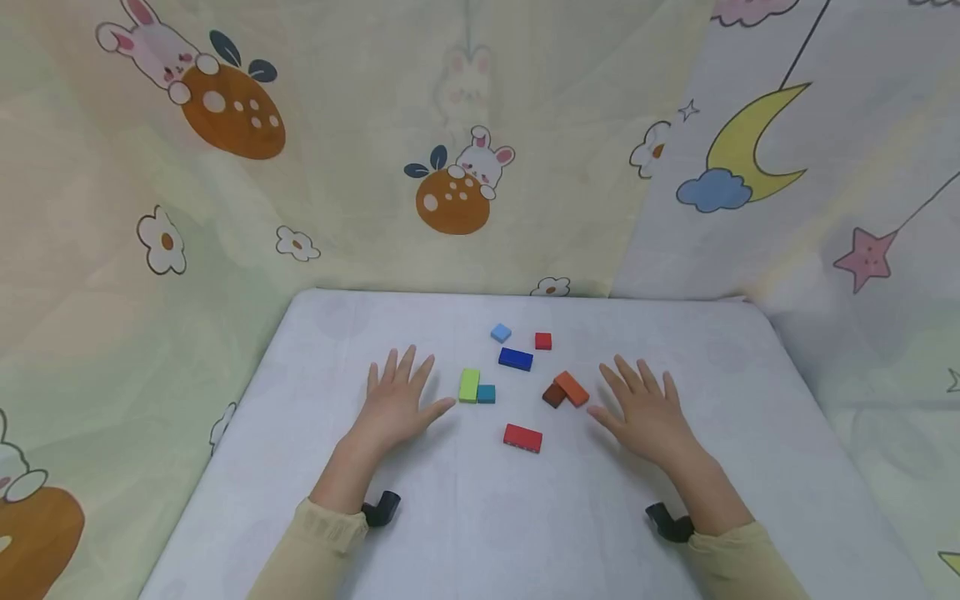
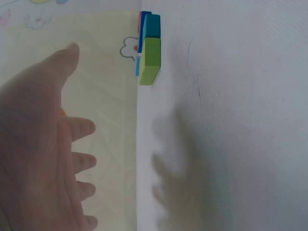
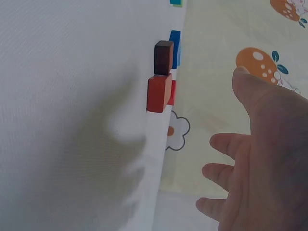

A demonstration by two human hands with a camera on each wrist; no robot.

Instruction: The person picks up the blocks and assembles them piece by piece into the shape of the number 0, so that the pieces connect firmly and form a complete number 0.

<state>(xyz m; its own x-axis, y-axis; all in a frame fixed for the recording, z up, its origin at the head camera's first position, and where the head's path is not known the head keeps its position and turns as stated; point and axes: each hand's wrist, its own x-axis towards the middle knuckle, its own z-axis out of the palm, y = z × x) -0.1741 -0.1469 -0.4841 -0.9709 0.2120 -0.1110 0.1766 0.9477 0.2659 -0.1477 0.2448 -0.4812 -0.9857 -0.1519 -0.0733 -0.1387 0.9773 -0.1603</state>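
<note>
Head view: two bare hands over a white desk (image 1: 465, 542), blocks grouped between them. Left hand (image 1: 393, 407) spread wide, fingers fanned, grip vacant; thumb points toward a lime block (image 1: 468, 386), which lies against a teal block (image 1: 486, 394). Left wrist view shows thumb and lime block apart, the hand's shadow on the desk. Right hand (image 1: 647, 421) likewise wide and holding nothing, thumb near an orange block (image 1: 572, 388) that touches a brown block (image 1: 552, 396); right wrist view shows that thumb clear of both. Mid-desk, far side: light blue block (image 1: 501, 332), small red block (image 1: 543, 341), dark blue block (image 1: 516, 359). Nearer the wearer: long red block (image 1: 522, 438), pale marks along its front edge, too small to read. Backdrop (image 1: 345, 167) printed with rabbits, flowers, a moon.
</note>
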